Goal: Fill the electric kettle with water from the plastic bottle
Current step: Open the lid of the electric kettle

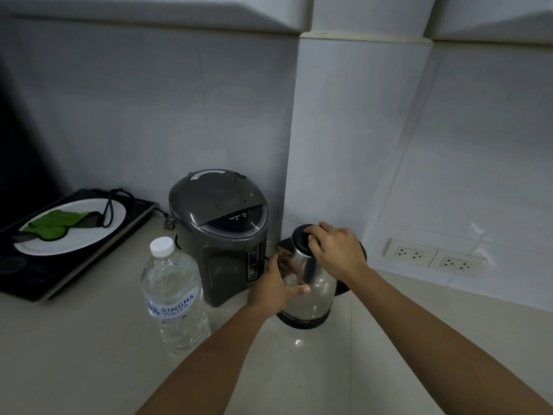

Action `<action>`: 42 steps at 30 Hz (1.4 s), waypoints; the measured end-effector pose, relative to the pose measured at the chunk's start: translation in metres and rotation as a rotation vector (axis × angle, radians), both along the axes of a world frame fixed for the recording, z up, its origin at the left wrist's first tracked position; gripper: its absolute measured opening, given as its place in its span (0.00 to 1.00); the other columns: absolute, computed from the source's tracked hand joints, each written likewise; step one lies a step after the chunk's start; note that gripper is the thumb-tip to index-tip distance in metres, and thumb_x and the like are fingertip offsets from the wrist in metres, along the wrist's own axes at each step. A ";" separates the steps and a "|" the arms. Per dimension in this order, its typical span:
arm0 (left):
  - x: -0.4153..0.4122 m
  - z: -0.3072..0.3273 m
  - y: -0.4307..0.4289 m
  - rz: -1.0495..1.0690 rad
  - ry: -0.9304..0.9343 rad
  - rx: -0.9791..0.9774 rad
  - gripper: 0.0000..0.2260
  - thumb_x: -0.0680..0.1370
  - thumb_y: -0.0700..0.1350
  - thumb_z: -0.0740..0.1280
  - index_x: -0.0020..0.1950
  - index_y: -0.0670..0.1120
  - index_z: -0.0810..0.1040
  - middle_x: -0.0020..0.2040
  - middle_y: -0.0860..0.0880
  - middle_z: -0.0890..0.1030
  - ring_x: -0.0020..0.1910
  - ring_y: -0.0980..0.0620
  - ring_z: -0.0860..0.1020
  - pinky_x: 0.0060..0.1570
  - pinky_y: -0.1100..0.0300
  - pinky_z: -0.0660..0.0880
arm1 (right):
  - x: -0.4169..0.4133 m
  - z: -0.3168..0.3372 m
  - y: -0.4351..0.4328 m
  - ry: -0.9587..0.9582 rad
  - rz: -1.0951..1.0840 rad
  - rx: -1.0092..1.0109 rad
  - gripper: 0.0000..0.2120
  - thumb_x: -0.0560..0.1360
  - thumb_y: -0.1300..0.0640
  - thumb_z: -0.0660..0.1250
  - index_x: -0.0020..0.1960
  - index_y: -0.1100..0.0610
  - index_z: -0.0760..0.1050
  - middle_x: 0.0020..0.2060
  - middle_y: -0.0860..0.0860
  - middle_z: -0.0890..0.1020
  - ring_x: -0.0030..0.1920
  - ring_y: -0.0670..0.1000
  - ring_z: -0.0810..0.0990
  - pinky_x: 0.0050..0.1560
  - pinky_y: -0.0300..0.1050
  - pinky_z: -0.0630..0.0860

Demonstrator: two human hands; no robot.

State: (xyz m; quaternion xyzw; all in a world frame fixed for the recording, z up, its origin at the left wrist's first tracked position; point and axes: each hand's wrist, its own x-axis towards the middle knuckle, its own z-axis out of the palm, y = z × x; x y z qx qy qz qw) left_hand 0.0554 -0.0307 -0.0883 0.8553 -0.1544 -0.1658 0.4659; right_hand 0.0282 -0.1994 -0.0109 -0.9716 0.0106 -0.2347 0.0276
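A steel electric kettle (314, 295) with a black lid stands on its black base in the corner of the counter. My left hand (276, 287) wraps around the kettle's left side below the spout. On top, my right hand (335, 250) grips the black lid, which sits shut on the kettle. To the left stands a clear plastic water bottle (173, 298), upright with its white cap on, and neither hand touches it.
A grey hot-water dispenser (221, 232) stands right behind the bottle and kettle. A black induction hob (39, 280) at the left carries a white plate (74, 244) with green leaves and a cord. Wall sockets (434, 259) sit at the right.
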 end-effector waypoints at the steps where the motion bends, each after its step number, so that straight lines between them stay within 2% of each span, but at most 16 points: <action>1: 0.000 0.000 0.000 -0.001 -0.006 0.003 0.45 0.61 0.64 0.77 0.73 0.57 0.59 0.61 0.59 0.77 0.61 0.55 0.76 0.60 0.49 0.77 | 0.000 0.000 0.000 0.006 0.000 -0.008 0.27 0.78 0.46 0.44 0.63 0.52 0.77 0.51 0.53 0.83 0.39 0.56 0.81 0.46 0.50 0.77; 5: 0.000 0.001 0.000 -0.004 -0.035 0.009 0.43 0.64 0.61 0.78 0.74 0.56 0.59 0.61 0.59 0.76 0.62 0.55 0.76 0.61 0.49 0.76 | -0.002 0.004 0.000 0.011 0.022 -0.078 0.25 0.79 0.50 0.44 0.63 0.54 0.75 0.54 0.53 0.81 0.39 0.57 0.80 0.43 0.49 0.76; 9: -0.002 0.002 0.001 -0.005 -0.034 0.008 0.44 0.64 0.61 0.78 0.74 0.55 0.60 0.61 0.59 0.77 0.62 0.54 0.76 0.61 0.48 0.76 | -0.007 0.016 -0.001 0.059 0.053 -0.001 0.16 0.84 0.55 0.52 0.66 0.55 0.73 0.62 0.54 0.79 0.46 0.58 0.81 0.50 0.52 0.76; 12: -0.002 0.003 0.001 -0.008 -0.019 0.001 0.45 0.63 0.62 0.78 0.74 0.56 0.59 0.61 0.59 0.77 0.63 0.54 0.76 0.62 0.47 0.75 | -0.012 0.020 -0.001 0.068 0.055 0.039 0.17 0.84 0.51 0.51 0.67 0.53 0.71 0.64 0.52 0.77 0.51 0.57 0.80 0.52 0.51 0.74; 17: -0.003 0.004 0.000 -0.011 -0.004 -0.019 0.45 0.64 0.60 0.78 0.74 0.56 0.59 0.62 0.59 0.76 0.63 0.55 0.75 0.63 0.48 0.75 | -0.017 0.019 -0.005 0.132 0.012 0.094 0.28 0.78 0.33 0.52 0.71 0.49 0.65 0.72 0.48 0.70 0.58 0.56 0.80 0.50 0.53 0.79; 20: -0.002 0.005 -0.001 -0.014 -0.005 -0.023 0.43 0.65 0.58 0.78 0.74 0.55 0.60 0.61 0.60 0.76 0.62 0.56 0.75 0.63 0.50 0.75 | -0.018 0.016 -0.007 0.093 -0.026 0.106 0.27 0.79 0.36 0.56 0.73 0.49 0.64 0.75 0.49 0.66 0.58 0.56 0.80 0.49 0.53 0.80; 23: -0.002 0.004 -0.001 -0.015 0.003 -0.034 0.43 0.65 0.59 0.78 0.74 0.55 0.60 0.61 0.60 0.76 0.62 0.56 0.75 0.63 0.50 0.75 | -0.020 0.009 -0.007 -0.012 -0.023 0.078 0.26 0.81 0.41 0.59 0.75 0.51 0.64 0.76 0.50 0.66 0.52 0.57 0.83 0.41 0.51 0.82; 27: -0.002 0.003 -0.002 0.009 0.019 -0.059 0.43 0.65 0.57 0.79 0.74 0.55 0.60 0.61 0.60 0.76 0.63 0.56 0.75 0.63 0.53 0.74 | -0.023 0.003 -0.011 -0.187 0.036 0.036 0.25 0.80 0.52 0.64 0.75 0.50 0.62 0.75 0.56 0.68 0.31 0.54 0.81 0.25 0.43 0.77; 29: -0.003 0.002 -0.002 0.023 0.018 -0.058 0.42 0.66 0.56 0.79 0.74 0.55 0.61 0.61 0.59 0.77 0.63 0.56 0.75 0.62 0.53 0.75 | -0.025 -0.001 -0.014 -0.188 0.024 0.040 0.28 0.81 0.55 0.63 0.77 0.49 0.57 0.78 0.56 0.63 0.32 0.53 0.80 0.25 0.45 0.78; 31: -0.003 0.002 -0.002 0.022 0.017 -0.056 0.42 0.65 0.57 0.79 0.73 0.56 0.61 0.61 0.59 0.77 0.63 0.55 0.75 0.63 0.51 0.75 | -0.027 -0.004 -0.016 -0.191 -0.003 0.046 0.31 0.80 0.59 0.65 0.78 0.51 0.55 0.79 0.55 0.59 0.40 0.55 0.82 0.29 0.48 0.81; 33: -0.003 0.002 -0.002 0.020 0.022 -0.057 0.42 0.64 0.58 0.79 0.73 0.56 0.62 0.62 0.58 0.77 0.64 0.54 0.75 0.63 0.49 0.75 | -0.026 -0.007 -0.014 -0.236 -0.001 0.031 0.35 0.76 0.66 0.69 0.79 0.56 0.57 0.79 0.59 0.59 0.58 0.60 0.80 0.44 0.53 0.83; 34: -0.003 0.002 -0.002 0.019 0.025 -0.058 0.43 0.64 0.58 0.79 0.73 0.56 0.62 0.63 0.58 0.77 0.64 0.54 0.75 0.63 0.48 0.75 | -0.024 -0.009 -0.014 -0.256 -0.006 -0.005 0.37 0.74 0.69 0.69 0.78 0.59 0.58 0.78 0.60 0.58 0.68 0.62 0.73 0.58 0.58 0.79; 35: -0.002 0.002 -0.002 0.018 0.026 -0.060 0.43 0.64 0.58 0.79 0.73 0.56 0.61 0.63 0.57 0.76 0.64 0.54 0.75 0.63 0.48 0.75 | -0.023 -0.009 -0.013 -0.266 -0.020 -0.054 0.38 0.72 0.72 0.68 0.78 0.61 0.58 0.78 0.62 0.57 0.74 0.63 0.65 0.70 0.62 0.67; 36: -0.002 0.002 -0.002 0.018 0.028 -0.059 0.43 0.64 0.58 0.79 0.73 0.56 0.61 0.63 0.57 0.76 0.65 0.54 0.75 0.64 0.48 0.75 | -0.022 -0.009 -0.012 -0.266 -0.042 -0.101 0.39 0.70 0.73 0.67 0.78 0.63 0.57 0.78 0.62 0.56 0.77 0.62 0.57 0.76 0.62 0.55; 38: -0.002 0.002 -0.002 0.018 0.025 -0.059 0.43 0.64 0.57 0.79 0.74 0.55 0.61 0.63 0.58 0.76 0.65 0.54 0.75 0.64 0.48 0.74 | -0.020 -0.006 -0.011 -0.243 -0.083 -0.140 0.40 0.69 0.72 0.66 0.78 0.63 0.55 0.78 0.62 0.55 0.78 0.61 0.51 0.77 0.62 0.44; 42: -0.002 0.001 -0.003 0.017 0.021 -0.059 0.42 0.65 0.56 0.79 0.73 0.55 0.61 0.61 0.60 0.76 0.64 0.55 0.75 0.63 0.50 0.75 | -0.023 -0.006 -0.019 -0.231 -0.135 -0.088 0.33 0.76 0.65 0.63 0.79 0.63 0.55 0.79 0.59 0.54 0.79 0.60 0.49 0.77 0.62 0.44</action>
